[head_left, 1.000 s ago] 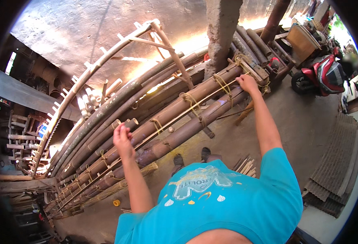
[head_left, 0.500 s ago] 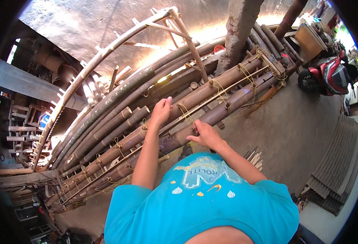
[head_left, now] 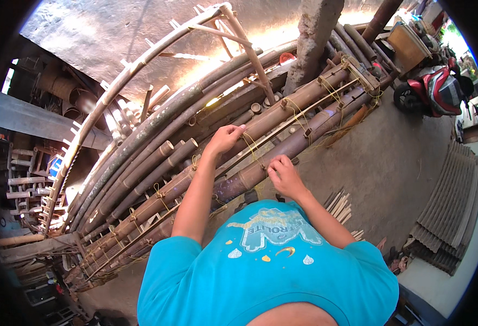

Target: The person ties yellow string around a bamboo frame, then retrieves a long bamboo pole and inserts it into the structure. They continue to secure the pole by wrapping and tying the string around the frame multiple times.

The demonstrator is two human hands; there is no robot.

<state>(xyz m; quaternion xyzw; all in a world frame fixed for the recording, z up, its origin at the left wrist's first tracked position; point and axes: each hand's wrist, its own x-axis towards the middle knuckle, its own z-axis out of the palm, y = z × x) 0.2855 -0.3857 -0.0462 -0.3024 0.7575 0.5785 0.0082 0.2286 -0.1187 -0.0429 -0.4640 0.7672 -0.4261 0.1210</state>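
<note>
Two thick brown bamboo poles (head_left: 298, 103) lie side by side before me, lashed together with yellow cord (head_left: 252, 145) at several spots. My left hand (head_left: 225, 138) rests on the upper pole and pinches the cord between its fingertips. Just below, my right hand (head_left: 282, 175) is at the lower pole (head_left: 304, 136), with its fingers closed on the same cord at the middle lashing. A thin pale slat (head_left: 282, 122) runs between the two poles. My turquoise shirt fills the lower edge.
Many long bamboo poles (head_left: 141, 136) are stacked behind. A curved bamboo ladder frame (head_left: 114, 92) arches over them. A concrete post (head_left: 312, 38) stands at the back, a red scooter (head_left: 434, 89) at right, corrugated sheets (head_left: 450, 212) and short bamboo strips (head_left: 341, 205) on the concrete floor.
One second ago my arms were spread wide along the poles. Both hands have come together at the middle lashing and taken hold of the cord.
</note>
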